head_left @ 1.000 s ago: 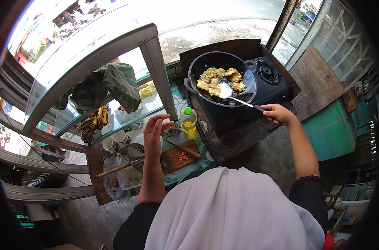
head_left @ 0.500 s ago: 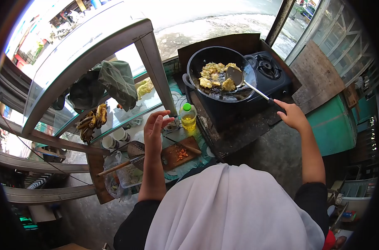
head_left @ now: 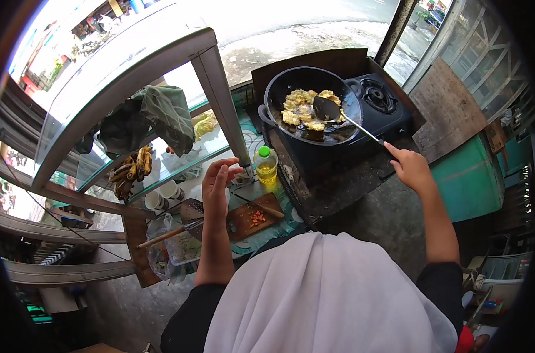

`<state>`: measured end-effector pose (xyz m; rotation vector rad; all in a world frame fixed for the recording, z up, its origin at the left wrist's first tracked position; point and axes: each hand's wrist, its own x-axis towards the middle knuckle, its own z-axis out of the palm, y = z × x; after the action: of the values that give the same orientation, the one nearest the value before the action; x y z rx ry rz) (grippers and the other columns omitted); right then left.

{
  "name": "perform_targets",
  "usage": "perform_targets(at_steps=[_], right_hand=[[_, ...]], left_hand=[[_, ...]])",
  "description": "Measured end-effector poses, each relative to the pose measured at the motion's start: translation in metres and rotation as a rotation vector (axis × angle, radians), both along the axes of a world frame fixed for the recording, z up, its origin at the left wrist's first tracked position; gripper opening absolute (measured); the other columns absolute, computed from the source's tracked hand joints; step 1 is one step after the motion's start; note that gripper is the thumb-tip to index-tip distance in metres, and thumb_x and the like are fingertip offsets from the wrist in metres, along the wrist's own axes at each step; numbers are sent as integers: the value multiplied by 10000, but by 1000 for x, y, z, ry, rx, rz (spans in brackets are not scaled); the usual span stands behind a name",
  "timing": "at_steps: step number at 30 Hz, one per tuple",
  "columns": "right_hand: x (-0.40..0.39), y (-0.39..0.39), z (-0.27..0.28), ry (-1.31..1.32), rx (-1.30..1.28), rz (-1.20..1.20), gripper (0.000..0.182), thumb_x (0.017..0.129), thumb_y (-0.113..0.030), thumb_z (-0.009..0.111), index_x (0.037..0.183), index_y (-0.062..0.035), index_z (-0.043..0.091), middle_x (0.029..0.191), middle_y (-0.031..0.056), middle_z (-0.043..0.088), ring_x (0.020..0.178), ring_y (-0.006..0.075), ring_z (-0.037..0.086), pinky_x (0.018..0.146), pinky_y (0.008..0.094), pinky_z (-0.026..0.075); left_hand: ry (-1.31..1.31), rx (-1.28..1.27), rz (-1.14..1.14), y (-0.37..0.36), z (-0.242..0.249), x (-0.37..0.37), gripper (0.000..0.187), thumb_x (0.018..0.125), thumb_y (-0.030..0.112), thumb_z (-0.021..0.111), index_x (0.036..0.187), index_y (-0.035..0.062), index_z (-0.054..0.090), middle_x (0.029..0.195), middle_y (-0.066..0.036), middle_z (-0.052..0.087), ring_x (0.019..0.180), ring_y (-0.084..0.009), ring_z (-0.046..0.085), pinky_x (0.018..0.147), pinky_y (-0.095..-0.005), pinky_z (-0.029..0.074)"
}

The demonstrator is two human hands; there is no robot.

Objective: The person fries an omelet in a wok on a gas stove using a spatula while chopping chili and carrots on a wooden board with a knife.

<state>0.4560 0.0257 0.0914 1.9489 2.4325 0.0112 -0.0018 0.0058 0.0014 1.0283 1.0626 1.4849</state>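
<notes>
My right hand [head_left: 410, 166] is closed around the black handle of a spatula [head_left: 361, 127]. The spatula's dark blade lies in a black wok [head_left: 271, 88], over frying golden fritters [head_left: 300, 99] in oil. The wok stands on the left burner of a black gas stove [head_left: 397, 120]. Raised in the air, my left hand [head_left: 219, 179] holds nothing, its fingers apart and slightly bent. Just right of it is an oil bottle [head_left: 267, 167] with a green cap. Below that, a wooden cutting board [head_left: 238, 222] bears chopped orange pieces [head_left: 257, 218] and a knife [head_left: 264, 207].
A glass display case [head_left: 205, 76] at the left holds bananas [head_left: 139, 165] and a dark green bag [head_left: 166, 115]. White cups [head_left: 172, 190], a perforated skimmer [head_left: 192, 213] and a plastic bag [head_left: 158, 259] are on the counter. A wooden board [head_left: 447, 112] stands right of the stove.
The spatula blade has shifted slightly left and up among the fritters. My right hand has moved a little left and down with it. My left hand has barely moved.
</notes>
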Motion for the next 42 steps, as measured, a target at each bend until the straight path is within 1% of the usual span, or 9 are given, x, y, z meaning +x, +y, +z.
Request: perform_targets(at_steps=[4, 7, 12, 19, 25, 28, 31, 37, 42], right_hand=[[-9, 17, -31, 58, 21, -48, 521, 857, -136, 619, 1362, -184, 501, 890, 168, 657, 817, 368, 634, 728, 465, 499], [-16, 30, -48, 26, -3, -54, 525, 872, -179, 611, 1379, -190, 478, 877, 144, 655, 819, 345, 643, 733, 456, 511], [-18, 38, -58, 59, -45, -15, 520, 870, -180, 614, 1374, -191, 483, 870, 150, 664, 820, 348, 645, 732, 456, 512], [-13, 33, -44, 91, -83, -8, 519, 862, -181, 625, 1364, -202, 495, 876, 154, 665, 812, 354, 640, 718, 455, 507], [-22, 36, -62, -46, 39, -7, 508, 875, -181, 609, 1369, -222, 496, 818, 111, 628, 749, 320, 643, 694, 434, 518], [-27, 31, -62, -57, 86, -23, 503, 883, -178, 599, 1372, -231, 495, 799, 95, 605, 719, 307, 639, 674, 422, 524], [-34, 22, -51, -3, 77, -12, 505, 883, -178, 597, 1374, -232, 493, 805, 98, 608, 716, 308, 638, 663, 420, 525], [-43, 23, -66, -21, 77, -25, 504, 886, -176, 591, 1376, -238, 491, 808, 98, 607, 716, 301, 638, 660, 424, 526], [-46, 26, -69, 44, 84, -41, 509, 886, -182, 589, 1382, -228, 482, 813, 104, 609, 727, 313, 635, 673, 433, 522]], left_hand=[[4, 8, -12, 1, 1, 3, 236, 985, 243, 495, 1112, 80, 608, 1164, -97, 636, 988, -175, 652, 866, -286, 441], [7, 14, -12, 0, 4, 4, 237, 985, 244, 494, 1113, 80, 607, 1164, -96, 635, 988, -172, 651, 864, -286, 441], [19, 5, 7, -6, 5, 0, 239, 985, 246, 494, 1115, 80, 606, 1161, -96, 634, 988, -175, 647, 866, -288, 441], [17, 2, 32, -6, 4, -6, 237, 987, 248, 491, 1111, 81, 604, 1160, -96, 635, 986, -178, 646, 869, -292, 441], [14, 1, -10, 0, 2, 3, 233, 991, 247, 485, 1104, 81, 604, 1158, -93, 637, 988, -164, 644, 867, -290, 436], [20, 4, -23, 1, 7, 7, 233, 991, 247, 485, 1102, 81, 605, 1154, -91, 639, 989, -159, 644, 865, -286, 434], [26, -13, -7, 0, 6, 5, 232, 990, 249, 486, 1099, 83, 606, 1151, -90, 641, 988, -159, 643, 865, -286, 435], [36, -12, -7, 2, 5, 2, 226, 988, 251, 489, 1095, 89, 605, 1152, -87, 641, 981, -157, 642, 865, -290, 437], [35, 9, -15, 3, 8, 6, 226, 987, 254, 492, 1096, 91, 604, 1148, -85, 642, 979, -156, 641, 863, -289, 439]])
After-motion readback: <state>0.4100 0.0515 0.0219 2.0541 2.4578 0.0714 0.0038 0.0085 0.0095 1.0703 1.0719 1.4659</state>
